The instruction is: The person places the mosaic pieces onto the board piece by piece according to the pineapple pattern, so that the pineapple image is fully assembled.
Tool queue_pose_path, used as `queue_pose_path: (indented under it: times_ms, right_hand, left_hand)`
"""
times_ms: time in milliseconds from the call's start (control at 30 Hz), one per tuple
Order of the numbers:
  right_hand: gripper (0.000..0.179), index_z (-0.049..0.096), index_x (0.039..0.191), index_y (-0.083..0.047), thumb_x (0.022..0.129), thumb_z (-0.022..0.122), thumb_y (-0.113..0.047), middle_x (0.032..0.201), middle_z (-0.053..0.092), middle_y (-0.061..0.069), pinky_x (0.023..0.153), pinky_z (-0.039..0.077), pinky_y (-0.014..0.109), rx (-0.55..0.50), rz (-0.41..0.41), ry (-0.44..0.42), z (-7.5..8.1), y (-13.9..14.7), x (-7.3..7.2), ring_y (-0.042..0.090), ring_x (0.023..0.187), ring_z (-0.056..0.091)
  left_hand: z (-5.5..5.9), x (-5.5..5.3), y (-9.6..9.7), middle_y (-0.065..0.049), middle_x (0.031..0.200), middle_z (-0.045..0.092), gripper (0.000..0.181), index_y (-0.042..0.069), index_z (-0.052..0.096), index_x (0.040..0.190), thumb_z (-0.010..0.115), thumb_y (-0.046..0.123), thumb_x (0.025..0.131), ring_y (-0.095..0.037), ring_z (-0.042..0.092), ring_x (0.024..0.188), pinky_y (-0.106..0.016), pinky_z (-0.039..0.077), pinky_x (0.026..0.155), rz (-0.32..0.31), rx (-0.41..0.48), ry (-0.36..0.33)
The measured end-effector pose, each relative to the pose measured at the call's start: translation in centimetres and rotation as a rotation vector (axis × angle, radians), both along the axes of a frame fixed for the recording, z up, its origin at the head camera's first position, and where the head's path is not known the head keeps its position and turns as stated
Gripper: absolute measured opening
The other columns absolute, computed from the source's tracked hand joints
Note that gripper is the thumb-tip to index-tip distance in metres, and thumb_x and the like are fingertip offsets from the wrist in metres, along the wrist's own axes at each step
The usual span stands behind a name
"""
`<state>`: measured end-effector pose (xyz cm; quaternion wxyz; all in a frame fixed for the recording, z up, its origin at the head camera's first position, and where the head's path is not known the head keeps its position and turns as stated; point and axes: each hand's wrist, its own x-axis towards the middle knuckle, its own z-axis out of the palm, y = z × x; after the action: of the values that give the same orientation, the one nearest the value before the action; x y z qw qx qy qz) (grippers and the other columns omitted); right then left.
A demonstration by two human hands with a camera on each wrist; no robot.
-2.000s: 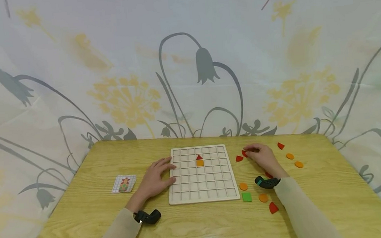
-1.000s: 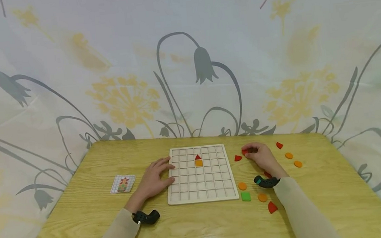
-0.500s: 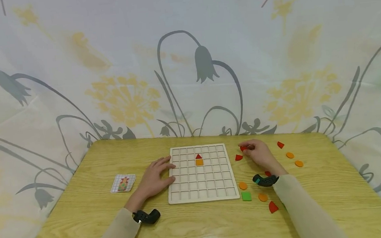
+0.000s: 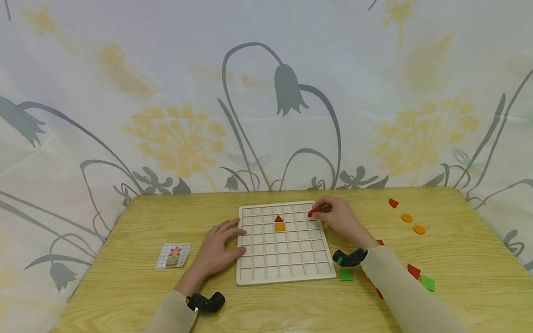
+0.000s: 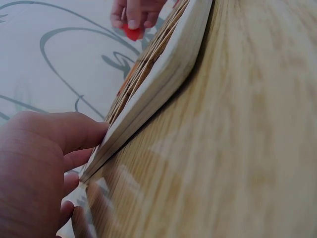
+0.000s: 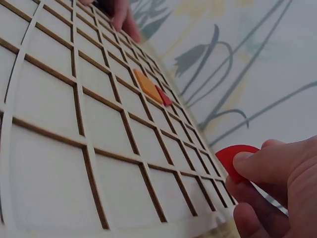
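My right hand (image 4: 338, 217) pinches a red quarter-circle tile (image 6: 234, 157) between thumb and fingers, over the upper right part of the white grid board (image 4: 275, 263). On the board sit an orange square tile (image 4: 279, 226) and, directly above it, a red triangle tile (image 4: 278, 219); the other visible cells hold no tiles. At the board's left edge my left hand (image 4: 215, 249) rests with its fingers extended, the fingertips touching the rim. The left wrist view shows a fingertip (image 5: 101, 131) right against the board's side.
A card (image 4: 173, 255) printed with a coloured pattern on a grid lies left of my left hand. To the right are loose tiles: orange discs (image 4: 419, 230), a red quarter-circle (image 4: 394, 203), green squares (image 4: 427, 283). My right sleeve (image 4: 401, 287) covers some. Behind the table hangs a flowered cloth (image 4: 261, 109).
My right hand has picked up the red quarter-circle tile from the table and moved left with it over the board's edge. My left hand has stayed in place.
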<state>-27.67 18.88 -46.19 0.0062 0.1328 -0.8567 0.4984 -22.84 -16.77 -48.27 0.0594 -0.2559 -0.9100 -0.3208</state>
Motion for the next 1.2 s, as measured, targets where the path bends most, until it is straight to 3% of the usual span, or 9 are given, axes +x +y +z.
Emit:
queue_pose_path:
  times_ms: [133, 433, 633, 833, 1200]
  right_hand:
    - [0.009, 0.070, 0.099, -0.005, 0.090, 0.072, -0.003, 0.099, 0.068, 0.007, 0.077, 0.052, 0.030, -0.004, 0.032, 0.000, -0.3, -1.5, -0.2, 0.022, 0.089, 0.062]
    - [0.013, 0.074, 0.103, -0.009, 0.090, 0.074, -0.009, 0.101, 0.071, 0.004, 0.074, 0.054, 0.031, 0.037, 0.084, -0.027, -0.6, -3.5, -0.1, 0.018, 0.087, 0.067]
    - [0.010, 0.075, 0.100, -0.010, 0.090, 0.073, -0.008, 0.097, 0.070, 0.001, 0.078, 0.053, 0.034, 0.045, 0.074, -0.029, -0.8, -4.3, -0.2, 0.017, 0.086, 0.065]
    - [0.015, 0.076, 0.105, -0.009, 0.092, 0.069, -0.005, 0.104, 0.070, 0.003, 0.081, 0.052, 0.035, 0.018, 0.079, -0.063, -0.9, -4.5, 0.1, 0.019, 0.092, 0.063]
    - [0.012, 0.077, 0.099, -0.008, 0.091, 0.070, -0.003, 0.107, 0.070, 0.005, 0.083, 0.054, 0.036, 0.026, 0.118, -0.055, -0.8, -4.0, 0.2, 0.022, 0.098, 0.065]
  left_hand:
    - [0.0, 0.1, 0.0, -0.013, 0.153, 0.044, 0.037, 0.010, 0.068, 0.125, 0.071, 0.024, 0.091, -0.039, 0.033, 0.142, -0.062, 0.025, 0.112, 0.003, -0.004, 0.007]
    - [0.1, 0.1, 0.1, -0.015, 0.151, 0.045, 0.036, 0.009, 0.068, 0.124, 0.071, 0.023, 0.091, -0.040, 0.033, 0.142, -0.063, 0.025, 0.112, 0.001, 0.004, 0.014]
    - [-0.1, 0.0, 0.0, -0.013, 0.153, 0.043, 0.037, 0.009, 0.067, 0.125, 0.071, 0.024, 0.091, -0.038, 0.032, 0.143, -0.062, 0.023, 0.113, 0.007, -0.005, -0.008]
    - [-0.1, 0.0, 0.0, -0.012, 0.154, 0.043, 0.038, 0.010, 0.067, 0.126, 0.071, 0.024, 0.091, -0.038, 0.032, 0.143, -0.061, 0.024, 0.114, 0.006, -0.009, -0.012]
    - [-0.5, -0.3, -0.1, -0.011, 0.154, 0.043, 0.039, 0.011, 0.067, 0.126, 0.072, 0.025, 0.090, -0.037, 0.032, 0.143, -0.060, 0.024, 0.114, 0.010, -0.019, -0.007]
